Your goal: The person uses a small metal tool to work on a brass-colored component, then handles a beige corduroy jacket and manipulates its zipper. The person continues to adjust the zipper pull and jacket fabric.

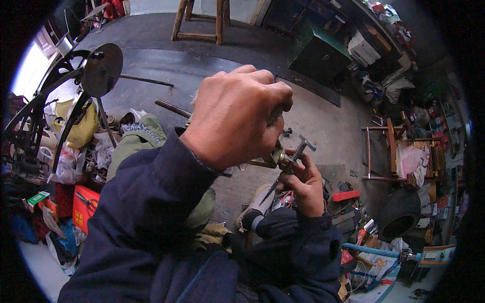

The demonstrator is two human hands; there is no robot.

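My left hand (237, 113) is raised close to the camera, its fingers closed around a small tool whose brass-coloured tip (279, 159) pokes out below the fist. My right hand (305, 184) sits lower and to the right, gripping a small metal T-handled part (299, 150) that meets the tip of the left hand's tool. Both arms wear dark blue sleeves. Most of the left hand's tool is hidden inside the fist.
A black metal machine with a round disc (101, 69) stands at the left above bags and red boxes (83, 207). A wooden stool (201, 20) stands far back, a wooden chair frame (391, 151) and a dark tyre (399, 212) at the right. A shoe (255, 207) shows below.
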